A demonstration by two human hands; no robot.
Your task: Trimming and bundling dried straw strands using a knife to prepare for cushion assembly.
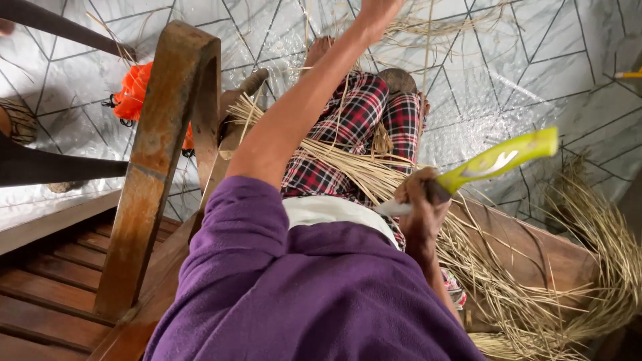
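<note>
My right hand [420,204] is closed around a knife-like tool [498,160] with a yellow-green handle that sticks up to the right. Its pale tip [391,208] shows to the left of my fist. It hovers over a bundle of dry straw [361,170] lying across my lap, on red plaid trousers [354,120]. My left arm stretches out over my knees. My left hand [378,10] is cut off by the top edge among thin straw strands, and its fingers are hidden.
A worn wooden chair frame [160,167] rises at the left, with slatted wood [47,287] below it. An orange bag [134,90] lies on the pale tiled floor [535,67]. A loose straw pile [588,254] sits at the right beside a wooden plank [528,247].
</note>
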